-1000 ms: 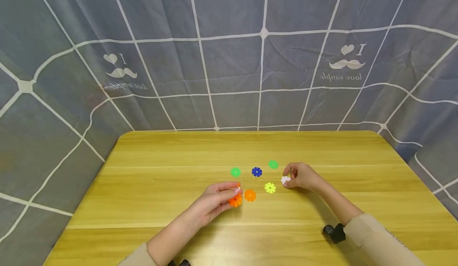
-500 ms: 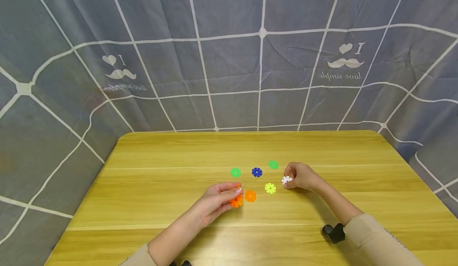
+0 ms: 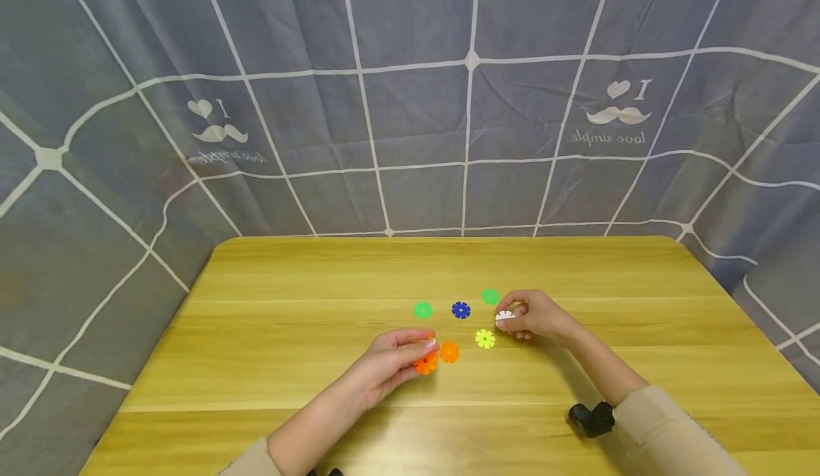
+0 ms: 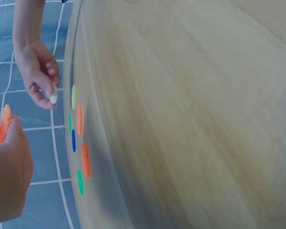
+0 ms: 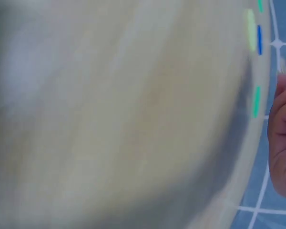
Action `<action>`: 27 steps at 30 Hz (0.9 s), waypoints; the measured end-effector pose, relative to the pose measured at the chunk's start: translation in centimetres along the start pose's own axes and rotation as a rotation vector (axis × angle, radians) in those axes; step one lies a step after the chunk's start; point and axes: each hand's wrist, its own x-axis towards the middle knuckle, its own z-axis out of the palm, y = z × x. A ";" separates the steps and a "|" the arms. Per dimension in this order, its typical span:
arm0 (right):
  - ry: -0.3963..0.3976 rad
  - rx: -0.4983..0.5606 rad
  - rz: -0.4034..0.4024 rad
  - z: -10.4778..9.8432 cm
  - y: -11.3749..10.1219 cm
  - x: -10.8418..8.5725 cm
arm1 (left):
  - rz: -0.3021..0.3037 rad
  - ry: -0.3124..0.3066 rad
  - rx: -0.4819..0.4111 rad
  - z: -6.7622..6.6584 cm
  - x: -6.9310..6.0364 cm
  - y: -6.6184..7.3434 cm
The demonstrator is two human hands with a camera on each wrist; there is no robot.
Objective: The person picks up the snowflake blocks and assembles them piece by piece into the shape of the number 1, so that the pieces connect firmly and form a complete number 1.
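Note:
My left hand [image 3: 391, 362] pinches orange notched plastic discs [image 3: 426, 363]; in the left wrist view they look joined at an angle [image 4: 5, 125]. My right hand [image 3: 534, 314] holds a white notched disc [image 3: 505, 319] between thumb and fingers, raised off the table. Between and beyond my hands lie flat discs: a green one [image 3: 423, 310], a blue one [image 3: 460, 310], another green one [image 3: 490, 297], a yellow one [image 3: 485, 339] and an orange one [image 3: 450, 352]. A second orange disc [image 4: 86, 161] on the table shows in the left wrist view.
The wooden table [image 3: 307, 270] has rounded far corners. A grey curtain [image 3: 416, 120] with white lines hangs behind it and along its sides. Black wrist gear [image 3: 591, 420] is by my right sleeve.
My right hand has lifted the white disc and brought it slightly left and farther away. My left hand stays almost in place with the orange discs.

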 end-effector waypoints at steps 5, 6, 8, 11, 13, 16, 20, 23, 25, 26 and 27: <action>-0.077 0.038 -0.042 0.8 -1.6 0.1 | -0.006 0.010 0.007 0.1 0.0 -0.1; -0.084 0.054 -0.053 1.1 -1.9 0.1 | -0.006 0.009 0.008 0.1 0.0 -0.1; -0.097 0.080 -0.072 1.5 -2.7 0.1 | -0.006 0.005 0.008 0.2 0.1 -0.1; -0.114 0.093 -0.101 2.2 -3.9 0.1 | -0.004 -0.008 0.010 0.3 0.1 0.0; -0.126 0.086 -0.120 2.6 -4.7 0.1 | -0.002 -0.013 0.016 0.4 0.2 0.0; -0.138 0.072 -0.161 3.3 -5.7 -0.1 | -0.003 -0.019 0.026 0.6 0.2 0.0; -0.151 0.082 -0.210 3.9 -6.7 -0.3 | -0.002 -0.019 0.028 0.8 0.3 0.0; -0.166 0.110 -0.230 4.3 -7.2 -0.4 | -0.002 -0.014 0.024 0.9 0.3 0.0; -0.177 0.131 -0.238 4.5 -7.4 -0.4 | 0.000 -0.017 0.022 1.0 0.2 0.0; -0.183 0.137 -0.242 4.6 -7.4 -0.4 | -0.001 -0.021 0.021 1.0 0.2 0.0; -0.189 0.140 -0.244 4.7 -7.4 -0.4 | -0.002 -0.025 0.021 1.0 0.1 0.1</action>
